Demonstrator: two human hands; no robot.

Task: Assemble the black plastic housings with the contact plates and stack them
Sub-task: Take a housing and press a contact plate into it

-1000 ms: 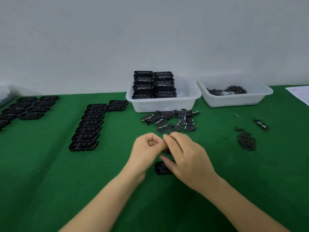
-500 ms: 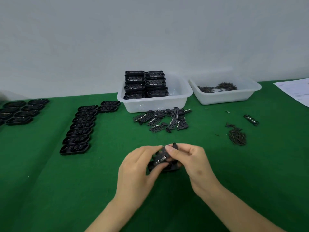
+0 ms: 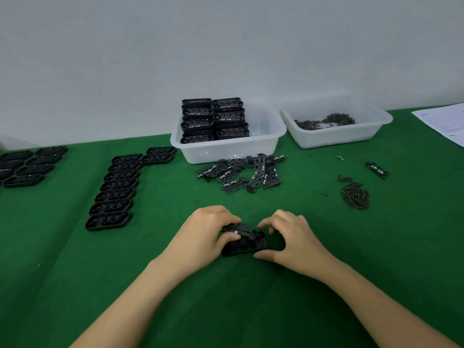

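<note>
Plate (image 3: 238,228) now lower — seating perhaps hidden.

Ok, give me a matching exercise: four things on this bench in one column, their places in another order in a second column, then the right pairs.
Things
1. stacked black housings
2. pile of contact plates
3. loose heap of small dark pins
4. sheet of paper

Places
A. at the far right edge of the green cloth
B. on the cloth just in front of the left tub
C. inside the left white tub
D. on the cloth, right of the plates, in front of the right tub

Pairs: 1-C, 2-B, 3-D, 4-A
</note>
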